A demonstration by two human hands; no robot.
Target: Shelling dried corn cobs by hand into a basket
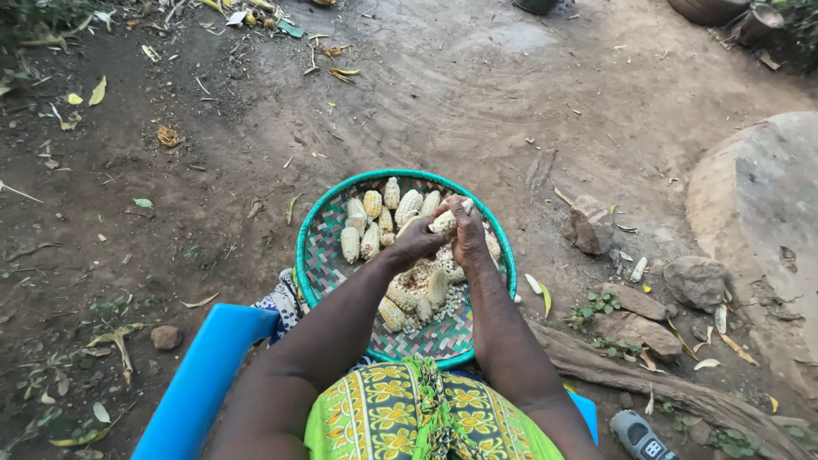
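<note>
Green and yellow cloth [409, 417] lies nearest; beyond it, left hand [415, 243] and right hand [469, 234] both clench one corn cob [445, 221] above the basket [317, 255].

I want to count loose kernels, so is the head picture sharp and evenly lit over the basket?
Head view: soft, shadowless daylight, no glare; the basket and both hands, left and right, look fairly sharp; loose kernels blend together; edges bend slightly.
</note>
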